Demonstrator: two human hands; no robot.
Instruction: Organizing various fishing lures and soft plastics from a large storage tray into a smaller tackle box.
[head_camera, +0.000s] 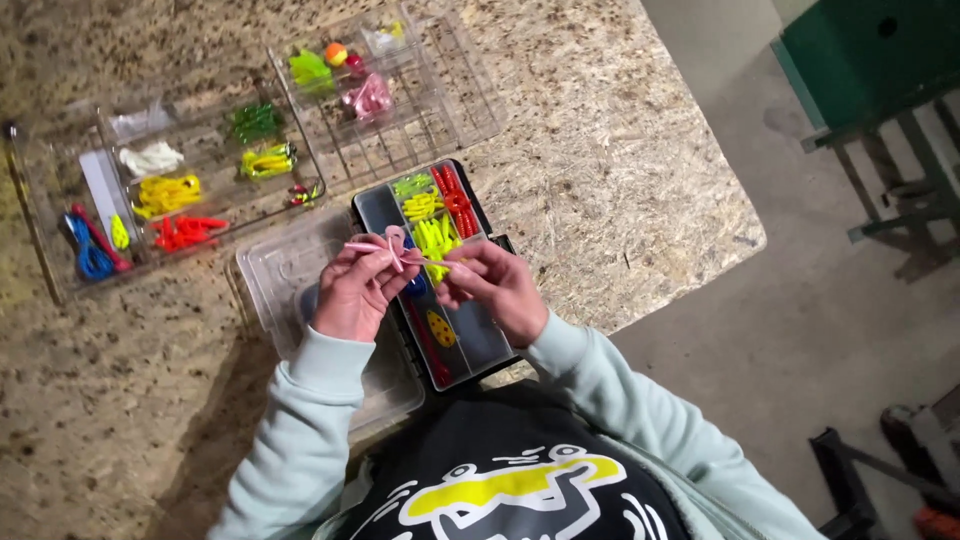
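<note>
Both hands' grip apparently on a pink soft lure, above the small tackle box.

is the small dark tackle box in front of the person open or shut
Open. The small dark tackle box shows its compartments of yellow and red lures, and its clear lid lies flat to the side.

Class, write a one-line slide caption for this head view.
Both hands, left hand and right hand, hold a pink soft lure above an open tackle box.

Dim, warm indoor light with soft shadows, slight motion blur, and mild wide-angle stretching at the edges.
</note>
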